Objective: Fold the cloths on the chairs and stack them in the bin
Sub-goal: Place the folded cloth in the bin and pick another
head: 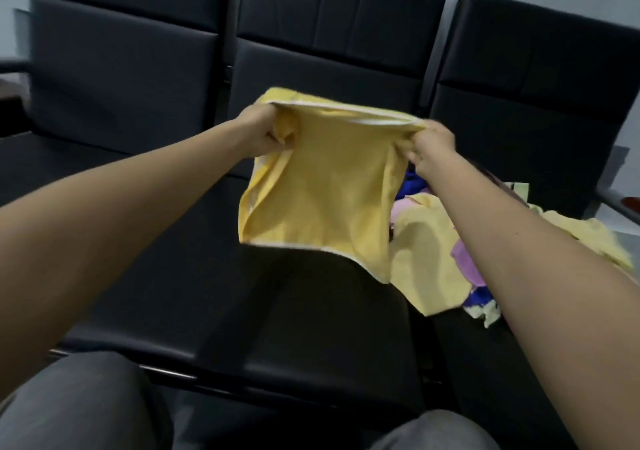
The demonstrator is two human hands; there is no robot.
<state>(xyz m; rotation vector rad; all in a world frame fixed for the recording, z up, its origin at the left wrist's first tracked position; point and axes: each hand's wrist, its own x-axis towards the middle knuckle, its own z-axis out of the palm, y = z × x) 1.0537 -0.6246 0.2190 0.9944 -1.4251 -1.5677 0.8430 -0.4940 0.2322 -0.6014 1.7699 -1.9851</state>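
A yellow cloth (322, 193) with a white hem hangs in the air above the middle black chair seat (214, 276). My left hand (266, 134) grips its upper left corner and my right hand (433, 148) grips its upper right corner, so the top edge is stretched between them. A pile of cloths (446, 259) in yellow, pink and blue lies on the right chair seat, partly hidden behind my right forearm. No bin is in view.
Three black padded chairs stand in a row, their backs (339, 30) toward a pale wall. A metal armrest (620, 207) sticks out at the far right. My knees in grey trousers (86, 411) are at the bottom edge.
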